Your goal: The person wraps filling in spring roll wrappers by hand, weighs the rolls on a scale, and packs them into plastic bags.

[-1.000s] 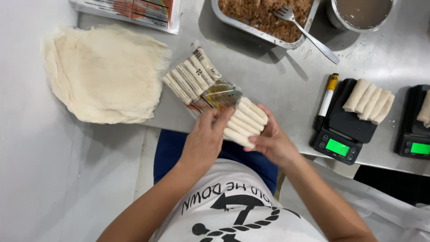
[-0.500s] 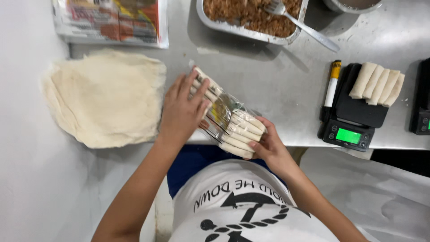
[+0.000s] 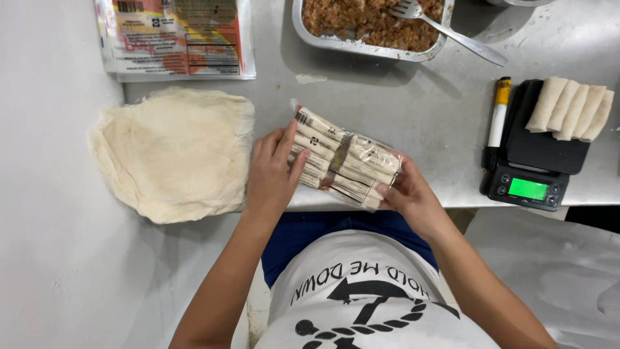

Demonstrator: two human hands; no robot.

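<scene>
Shifted onto the table edge (image 3: 452, 181) since half a second ago, clear pack of rolls (image 3: 342, 167) lying slantwise, left hand (image 3: 274, 171) flat across its upper-left end, right hand (image 3: 407, 194) pinching its lower-right corner.

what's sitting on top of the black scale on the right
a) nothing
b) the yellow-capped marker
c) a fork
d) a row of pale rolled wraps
d: a row of pale rolled wraps lies side by side on the black scale, while the marker lies beside the scale on the metal table and the fork rests in the foil tray of brown filling.
</scene>
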